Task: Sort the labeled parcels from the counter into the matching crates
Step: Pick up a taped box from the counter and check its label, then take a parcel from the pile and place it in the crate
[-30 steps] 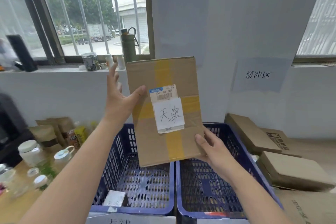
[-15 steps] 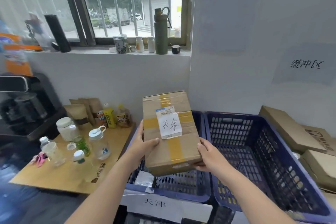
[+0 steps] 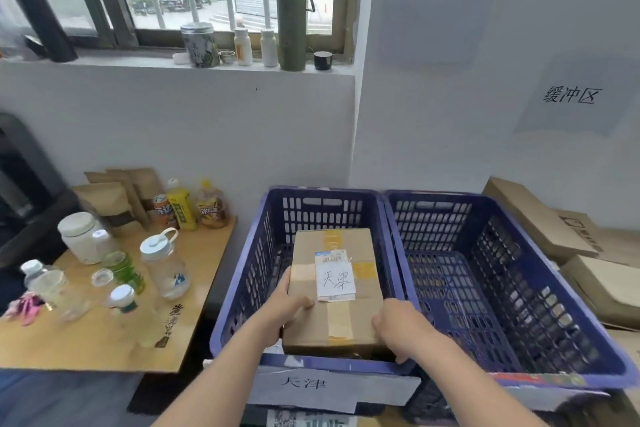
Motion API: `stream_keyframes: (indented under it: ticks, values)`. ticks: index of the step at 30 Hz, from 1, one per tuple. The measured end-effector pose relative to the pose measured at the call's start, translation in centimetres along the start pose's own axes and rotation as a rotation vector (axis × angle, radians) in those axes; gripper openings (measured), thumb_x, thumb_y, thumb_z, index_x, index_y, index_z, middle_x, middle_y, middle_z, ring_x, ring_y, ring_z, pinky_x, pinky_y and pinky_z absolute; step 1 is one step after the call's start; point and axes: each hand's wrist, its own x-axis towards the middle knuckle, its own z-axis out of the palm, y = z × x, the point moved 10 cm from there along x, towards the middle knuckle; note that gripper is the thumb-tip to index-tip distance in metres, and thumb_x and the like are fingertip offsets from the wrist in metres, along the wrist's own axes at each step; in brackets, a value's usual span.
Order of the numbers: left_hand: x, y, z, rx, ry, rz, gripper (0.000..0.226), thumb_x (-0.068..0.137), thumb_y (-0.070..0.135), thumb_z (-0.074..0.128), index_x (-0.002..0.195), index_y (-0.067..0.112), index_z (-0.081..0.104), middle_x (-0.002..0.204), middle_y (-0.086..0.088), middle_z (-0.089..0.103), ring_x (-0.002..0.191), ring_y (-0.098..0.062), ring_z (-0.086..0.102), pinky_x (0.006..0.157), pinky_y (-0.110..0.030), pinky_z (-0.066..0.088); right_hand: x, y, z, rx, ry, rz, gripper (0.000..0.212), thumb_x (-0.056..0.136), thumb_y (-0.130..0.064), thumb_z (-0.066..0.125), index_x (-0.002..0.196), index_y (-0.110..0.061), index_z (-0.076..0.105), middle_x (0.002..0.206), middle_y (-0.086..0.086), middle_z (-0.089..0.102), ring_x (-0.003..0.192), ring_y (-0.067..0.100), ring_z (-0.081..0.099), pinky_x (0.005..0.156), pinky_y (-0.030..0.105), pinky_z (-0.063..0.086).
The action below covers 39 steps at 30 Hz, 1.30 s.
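A taped parcel [image 3: 336,291] is gripped by the left hand [image 3: 282,314] and right hand [image 3: 398,328] inside the left crate [image 3: 242,288] — best lowered flat before release.

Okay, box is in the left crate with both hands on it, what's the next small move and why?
Probably lower it the last bit and let go. The box, labeled 天津, sits inside the left crate, whose front tag reads the same. Left hand and right hand grip its near corners.

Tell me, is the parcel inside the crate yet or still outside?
Inside. The parcel sits below the left crate's rim, between its walls, label up, with the left hand and right hand gripping it.
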Motion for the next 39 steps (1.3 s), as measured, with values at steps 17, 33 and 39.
stream_keyframes:
  ticks: [17,33,39]
  values:
    - [3.3,-1.2,1.3,0.689,0.027,-0.082,0.102,0.095,0.015,0.049,0.150,0.037,-0.035,0.170,-0.014,-0.004,0.154,-0.046,0.005,0.122,-0.058,0.020,0.6,-3.0,0.9,-0.036,0.102,-0.135,0.050,0.097,-0.037,0.047,0.147,-0.027,0.047,0.142,0.001,0.056,0.126,0.025,0.056,0.097,0.039,0.050]
    - [-6.0,21.5,34.7,0.355,-0.255,0.629,0.085,0.100,0.033,0.059,0.159,0.048,-0.001,0.170,0.013,-0.001,0.157,-0.013,0.004,0.124,-0.040,0.017,-10.9,26.3,-23.8,0.564,0.943,0.077,0.040,0.093,-0.036,0.065,0.131,-0.023,0.059,0.125,-0.005,0.066,0.095,0.015,0.067,0.081,0.028,0.048]
    - [-6.2,22.7,48.6,0.341,-0.413,0.555,0.085,0.101,0.029,0.060,0.159,0.045,0.001,0.170,0.009,0.003,0.157,-0.018,0.010,0.123,-0.043,0.019,-13.9,39.3,-27.0,0.642,1.002,0.188,0.042,0.090,-0.037,0.064,0.131,-0.028,0.058,0.124,-0.006,0.064,0.097,0.018,0.067,0.091,0.038,0.053]
